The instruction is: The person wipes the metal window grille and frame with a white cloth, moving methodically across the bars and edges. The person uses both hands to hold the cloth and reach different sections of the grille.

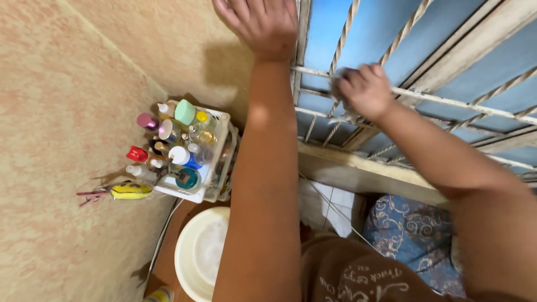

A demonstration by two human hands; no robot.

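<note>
Here your right hand (364, 89) fingers are clenched on a grey cloth (339, 84) against the window bar (447, 100), which runs crosswise; your left hand (263, 25) lies flat, released, on the wall (168, 39).

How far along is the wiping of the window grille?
Done: nothing can be confirmed; no bar looks plainly cleaner than the rest. In hand: the right hand is closed around a small grey cloth pressed against a white horizontal bar of the window grille, while the left hand lies flat on the beige wall beside the frame. Left: apparently the lower twisted bars and the wooden sill.
</note>
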